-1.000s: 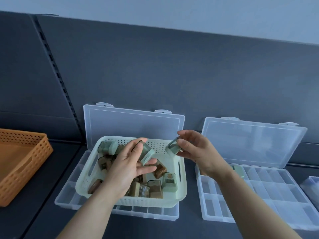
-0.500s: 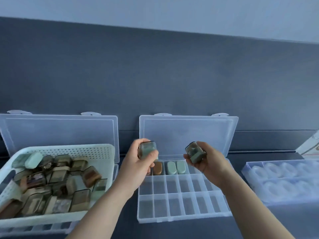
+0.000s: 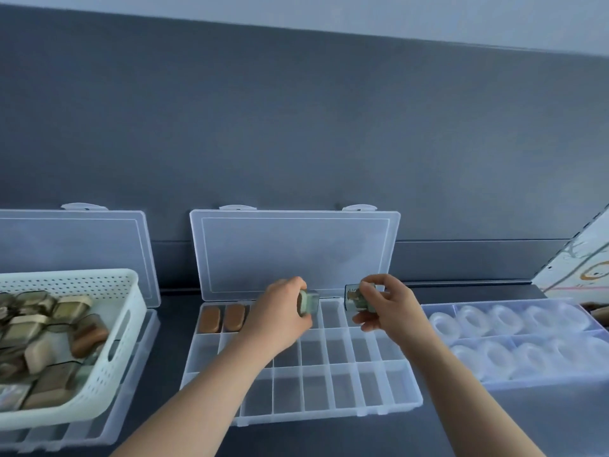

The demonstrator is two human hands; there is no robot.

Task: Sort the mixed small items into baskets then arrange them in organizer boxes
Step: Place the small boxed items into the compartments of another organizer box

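Observation:
A clear organizer box (image 3: 329, 390) lies open in the middle, its lid (image 3: 293, 252) standing up behind. Two brown oval cases (image 3: 221, 318) fill its back-left compartments. My left hand (image 3: 280, 316) hovers over the back row, gripping a small green case (image 3: 309, 302). My right hand (image 3: 389, 308) is just to the right, pinching a small clear green-tinted case (image 3: 356, 296) above the back row. A pale green basket (image 3: 118, 331) full of several small brown and green cases stands at the left, on top of another open organizer box.
Another clear box (image 3: 543, 384) holding several translucent round items sits at the right. A dark panel wall (image 3: 296, 127) rises behind the shelf. A white printed surface (image 3: 580, 262) shows at the far right edge.
Both hands have moved down and away from me with their cases, from above the box to just over its back row. The view has shifted slightly right.

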